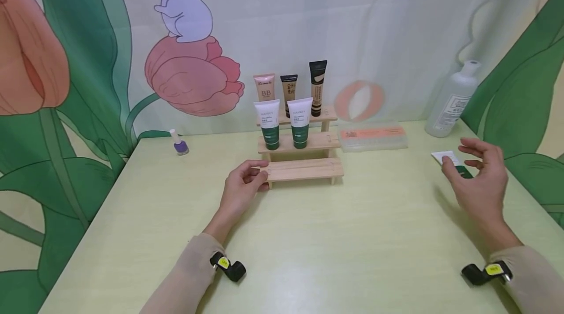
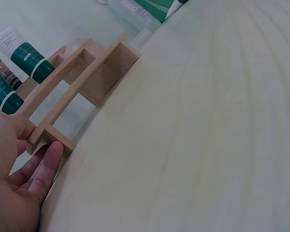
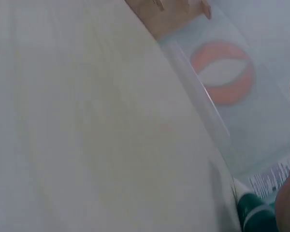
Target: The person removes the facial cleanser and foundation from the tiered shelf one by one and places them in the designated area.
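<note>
A three-step wooden display stand point(image 1: 304, 171) stands at the middle of the table. My left hand point(image 1: 241, 187) grips the left end of its lowest step; in the left wrist view, fingers point(image 2: 49, 162) reach beneath the board. Two white-and-green tubes point(image 1: 300, 123) stand on the middle step. On the top step are a pink BB tube point(image 1: 265, 87), a small black-and-gold tube point(image 1: 289, 89) and a taller black-capped tube point(image 1: 317, 88). At the right, another white-and-green tube point(image 1: 463, 172) lies on the table. My right hand point(image 1: 482, 181) hovers by it, thumb and fingers apart.
A clear flat case with an orange label point(image 1: 374, 137) lies right of the stand. Behind the right hand stands a translucent bottle point(image 1: 453, 101). A purple nail polish bottle point(image 1: 179, 145) is at the back left. A printed curtain point(image 1: 282, 20) hangs along the table's rear edge.
</note>
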Tool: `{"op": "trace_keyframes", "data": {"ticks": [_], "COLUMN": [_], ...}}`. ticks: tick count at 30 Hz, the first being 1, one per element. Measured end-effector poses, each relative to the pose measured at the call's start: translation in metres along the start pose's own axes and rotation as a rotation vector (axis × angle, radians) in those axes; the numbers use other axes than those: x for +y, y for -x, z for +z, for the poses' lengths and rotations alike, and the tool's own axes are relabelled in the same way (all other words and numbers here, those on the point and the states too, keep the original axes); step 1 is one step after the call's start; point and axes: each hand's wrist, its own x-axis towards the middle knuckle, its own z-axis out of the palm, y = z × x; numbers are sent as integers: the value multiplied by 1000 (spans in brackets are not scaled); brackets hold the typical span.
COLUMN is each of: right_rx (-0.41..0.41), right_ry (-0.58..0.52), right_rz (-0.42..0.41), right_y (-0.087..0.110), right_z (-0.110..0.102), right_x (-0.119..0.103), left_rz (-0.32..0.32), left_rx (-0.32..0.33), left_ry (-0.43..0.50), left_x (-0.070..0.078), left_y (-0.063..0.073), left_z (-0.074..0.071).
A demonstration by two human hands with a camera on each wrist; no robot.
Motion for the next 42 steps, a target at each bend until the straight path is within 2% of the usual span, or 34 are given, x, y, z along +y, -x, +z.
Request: {"op": "trace_keyframes", "data": {"ticks": [4,13,22,25,32,42], "right_rx": [-53,-132,-222,-245,-317,-414], "right_ry": [-85,-377,-606,-625,-582,-527], "right_rz": [4,80,58,43,40,40], "right_y": [-3,-11,-6,-6,-1,5], "right_z": [20,73,123,138,163,193], "right_x": [-17,-64,-106,-119,-144,-158], "left_rz": [-2,7,9,10,5,17], "left_rx": [-2,-3,0,0,0,1], "left_ry": [1,8,5,10,10,7], "left_x": [0,0,1,1,0,0], "left_y": [0,0,0,0,0,-1], "left_z": [0,-1,-2,-1,0,-1]}}
